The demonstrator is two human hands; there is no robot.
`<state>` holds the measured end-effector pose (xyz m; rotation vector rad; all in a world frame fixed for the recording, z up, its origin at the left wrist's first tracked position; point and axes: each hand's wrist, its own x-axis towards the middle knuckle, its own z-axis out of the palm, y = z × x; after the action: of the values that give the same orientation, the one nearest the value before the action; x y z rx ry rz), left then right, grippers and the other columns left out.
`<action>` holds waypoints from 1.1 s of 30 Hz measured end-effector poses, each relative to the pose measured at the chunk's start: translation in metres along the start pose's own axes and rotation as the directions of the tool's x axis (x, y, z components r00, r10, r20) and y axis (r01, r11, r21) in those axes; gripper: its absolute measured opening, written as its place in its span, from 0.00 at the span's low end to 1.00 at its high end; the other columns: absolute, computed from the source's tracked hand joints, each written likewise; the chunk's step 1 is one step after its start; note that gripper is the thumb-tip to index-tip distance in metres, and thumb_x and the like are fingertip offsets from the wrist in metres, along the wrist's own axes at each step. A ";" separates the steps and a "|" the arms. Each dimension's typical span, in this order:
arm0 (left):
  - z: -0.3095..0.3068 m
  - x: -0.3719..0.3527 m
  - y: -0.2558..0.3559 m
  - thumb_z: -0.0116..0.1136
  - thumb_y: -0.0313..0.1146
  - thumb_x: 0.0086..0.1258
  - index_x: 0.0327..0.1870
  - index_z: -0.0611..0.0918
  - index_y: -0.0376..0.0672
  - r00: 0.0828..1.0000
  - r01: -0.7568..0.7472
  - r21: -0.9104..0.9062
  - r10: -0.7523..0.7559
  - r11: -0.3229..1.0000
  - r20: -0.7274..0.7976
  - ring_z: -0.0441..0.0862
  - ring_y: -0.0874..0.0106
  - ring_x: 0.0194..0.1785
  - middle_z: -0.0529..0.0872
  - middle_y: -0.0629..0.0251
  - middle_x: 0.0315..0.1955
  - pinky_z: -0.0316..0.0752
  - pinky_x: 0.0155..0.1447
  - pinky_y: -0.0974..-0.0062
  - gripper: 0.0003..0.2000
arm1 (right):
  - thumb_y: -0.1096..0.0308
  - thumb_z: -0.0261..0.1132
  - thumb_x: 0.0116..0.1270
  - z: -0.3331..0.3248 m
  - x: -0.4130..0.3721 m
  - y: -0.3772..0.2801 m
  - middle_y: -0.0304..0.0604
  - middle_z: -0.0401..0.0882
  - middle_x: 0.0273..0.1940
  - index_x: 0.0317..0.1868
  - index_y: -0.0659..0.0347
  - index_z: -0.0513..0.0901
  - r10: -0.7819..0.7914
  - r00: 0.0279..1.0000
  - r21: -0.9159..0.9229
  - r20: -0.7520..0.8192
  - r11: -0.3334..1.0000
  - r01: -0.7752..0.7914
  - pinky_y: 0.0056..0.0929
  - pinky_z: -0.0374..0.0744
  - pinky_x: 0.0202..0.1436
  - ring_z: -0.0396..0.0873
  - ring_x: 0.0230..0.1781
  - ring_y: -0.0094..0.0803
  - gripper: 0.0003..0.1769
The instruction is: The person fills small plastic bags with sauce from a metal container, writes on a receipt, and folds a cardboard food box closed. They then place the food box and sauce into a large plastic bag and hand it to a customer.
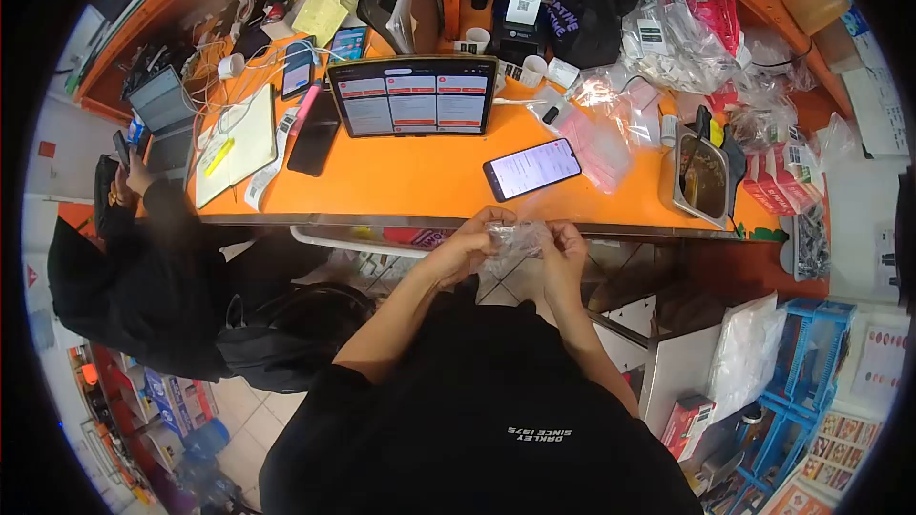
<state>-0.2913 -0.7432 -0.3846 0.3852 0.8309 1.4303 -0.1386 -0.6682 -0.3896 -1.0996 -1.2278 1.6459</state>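
A crumpled piece of clear plastic, like a small bag, (516, 239) is stretched between my two hands just off the front edge of the orange table. My left hand (465, 248) pinches its left end, fingers closed. At the other end, my right hand (565, 250) grips the plastic between thumb and fingers. Just beyond the hands lies a phone (531, 170) with its screen lit. Behind that, a tablet (413, 107) stands propped up, showing several panels with red buttons.
A metal container (698, 176) stands at the table's right edge, near heaped plastic bags (682, 43). An open notebook (237, 148) with a yellow highlighter and a dark phone (313, 140) lie left. A person in black (143, 277) sits at the left, holding a phone.
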 end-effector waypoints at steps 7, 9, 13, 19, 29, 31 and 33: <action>0.009 0.007 -0.016 0.75 0.26 0.48 0.43 0.72 0.39 0.982 -0.068 0.285 0.115 0.956 -0.150 0.76 0.80 0.37 0.80 0.66 0.37 0.74 0.39 0.81 0.24 | 0.76 0.63 0.64 0.009 -0.012 -0.007 0.29 0.71 0.24 0.33 0.63 0.74 -0.197 0.978 -0.222 0.073 0.953 0.208 0.13 0.63 0.24 0.66 0.23 0.12 0.04; -0.007 0.010 -0.030 0.75 0.27 0.47 0.36 0.74 0.39 0.964 -0.035 0.445 0.148 0.895 -0.222 0.76 0.81 0.35 0.80 0.67 0.33 0.73 0.38 0.82 0.20 | 0.77 0.62 0.63 0.012 -0.020 -0.014 0.30 0.70 0.21 0.31 0.63 0.74 -0.198 0.978 -0.209 0.072 0.955 0.209 0.16 0.62 0.23 0.65 0.21 0.13 0.04; -0.010 0.007 -0.034 0.73 0.26 0.45 0.33 0.73 0.41 0.954 -0.173 0.462 0.265 0.870 -0.140 0.72 0.82 0.30 0.76 0.72 0.28 0.69 0.34 0.81 0.18 | 0.79 0.61 0.62 0.013 -0.027 -0.012 0.32 0.66 0.17 0.28 0.64 0.74 -0.300 0.948 -0.361 0.108 0.876 0.319 0.19 0.62 0.22 0.62 0.19 0.15 0.05; -0.020 0.004 -0.037 0.73 0.28 0.42 0.34 0.73 0.41 0.923 0.021 0.822 0.305 0.569 -0.235 0.72 0.77 0.32 0.76 0.71 0.28 0.69 0.37 0.78 0.20 | 0.79 0.61 0.62 0.014 -0.033 -0.017 0.33 0.67 0.17 0.28 0.64 0.74 -0.376 0.911 -0.420 0.167 0.809 0.411 0.20 0.62 0.22 0.62 0.19 0.15 0.05; -0.113 0.042 0.042 0.63 0.39 0.60 0.58 0.68 0.35 0.628 -0.154 0.943 0.766 0.295 -0.137 0.71 0.66 0.47 0.75 0.58 0.44 0.66 0.51 0.69 0.28 | 0.75 0.60 0.65 -0.021 -0.006 -0.005 0.29 0.68 0.22 0.28 0.61 0.73 -0.188 0.975 -0.436 0.121 0.872 0.222 0.15 0.62 0.23 0.64 0.21 0.12 0.07; -0.115 0.053 0.038 0.63 0.41 0.59 0.60 0.66 0.33 0.410 0.147 0.987 0.912 -0.072 0.005 0.70 0.61 0.50 0.74 0.54 0.46 0.64 0.54 0.66 0.31 | 0.76 0.60 0.65 -0.021 -0.007 -0.003 0.29 0.69 0.22 0.29 0.62 0.73 -0.187 0.973 -0.453 0.136 0.862 0.229 0.15 0.62 0.23 0.65 0.21 0.13 0.07; -0.104 0.049 0.034 0.61 0.45 0.59 0.64 0.62 0.31 0.570 0.319 0.926 0.821 -0.203 -0.017 0.67 0.55 0.52 0.71 0.50 0.49 0.60 0.56 0.61 0.36 | 0.75 0.62 0.62 -0.022 -0.010 0.007 0.29 0.68 0.21 0.27 0.63 0.74 -0.192 0.970 -0.453 0.150 0.859 0.240 0.18 0.63 0.24 0.62 0.21 0.15 0.06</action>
<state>-0.3914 -0.7165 -0.4438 1.3954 2.8866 0.9335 -0.1152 -0.6726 -0.3981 -1.1172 -1.8124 1.2731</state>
